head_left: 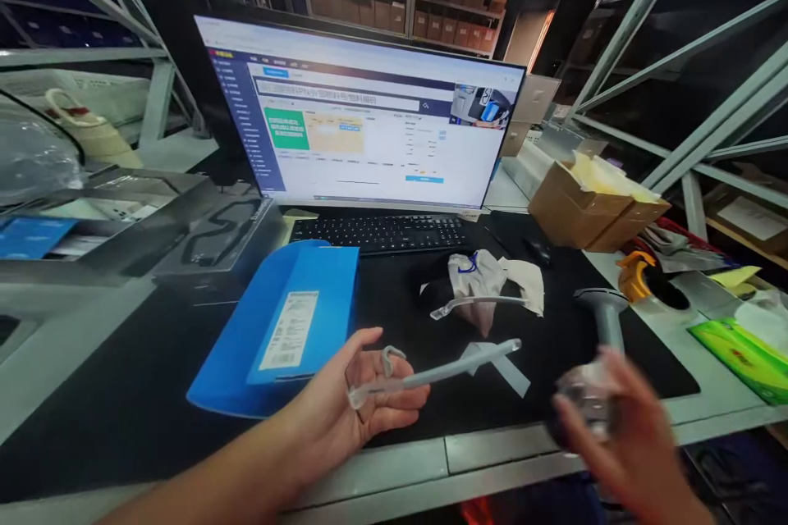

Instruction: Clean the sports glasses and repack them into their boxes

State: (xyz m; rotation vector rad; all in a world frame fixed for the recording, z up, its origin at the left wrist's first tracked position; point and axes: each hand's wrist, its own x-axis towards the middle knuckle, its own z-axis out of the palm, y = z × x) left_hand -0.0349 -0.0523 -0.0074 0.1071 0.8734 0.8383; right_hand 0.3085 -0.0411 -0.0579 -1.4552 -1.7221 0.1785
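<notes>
My left hand (375,402) is palm up in front of the blue box, its fingers half curled. Across its palm and fingers lies a slim, translucent grey glasses temple (455,365), tilted up to the right. A small grey hooked piece (392,359) shows by the fingers. My right hand (628,426), blurred by motion, is closed around a clear and dark thing (584,402) I cannot make out. Behind it is a grey handheld scanner (607,316). A second temple (480,301) lies on a pale drawstring pouch (483,275), with a greyish strip (508,373) nearer me.
A blue box (332,279) with a white label lies left on the black mat (123,418). Behind stand a keyboard (382,234) and monitor (369,123). To the right are a mouse (537,250), cardboard box (579,205), tape roll (652,279) and green packet (739,353).
</notes>
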